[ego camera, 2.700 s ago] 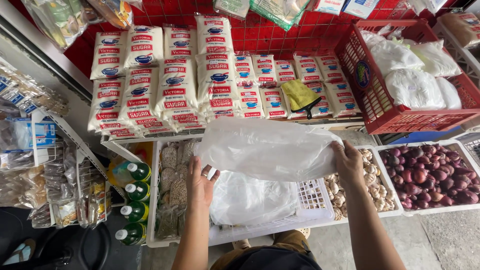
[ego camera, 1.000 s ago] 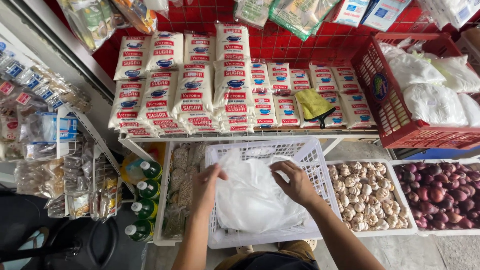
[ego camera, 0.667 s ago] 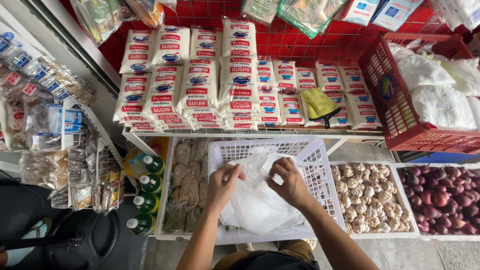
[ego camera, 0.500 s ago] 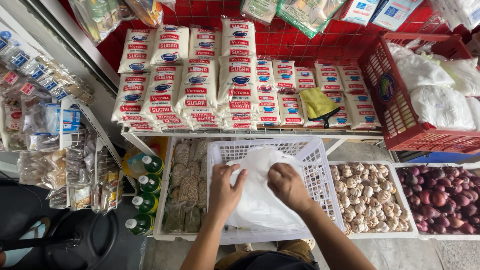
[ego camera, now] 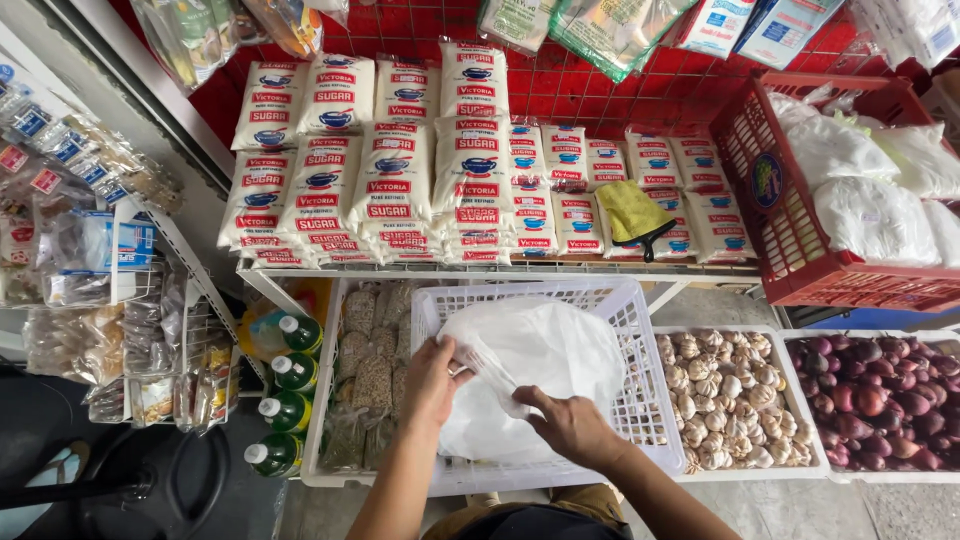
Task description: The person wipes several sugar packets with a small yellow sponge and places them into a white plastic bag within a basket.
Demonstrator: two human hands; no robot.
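A large white plastic bag (ego camera: 545, 355) with something bulky inside lies in a white plastic basket (ego camera: 640, 400). My left hand (ego camera: 437, 383) grips the bag's gathered neck at the left side. My right hand (ego camera: 570, 425) pinches the same twisted strip of plastic lower down, at the bag's near edge. Both forearms reach up from the bottom of the view.
Stacked white sugar packets (ego camera: 400, 170) fill a wire shelf above. A red crate (ego camera: 800, 250) of white sacks sits at right. Trays hold garlic (ego camera: 725, 405) and red onions (ego camera: 880, 400). Green bottles (ego camera: 285, 395) and bagged grains (ego camera: 370, 380) stand at left.
The bag was held spread open above the basket, then lowered into it. My hands have since come together on the bag's neck and gathered the plastic.
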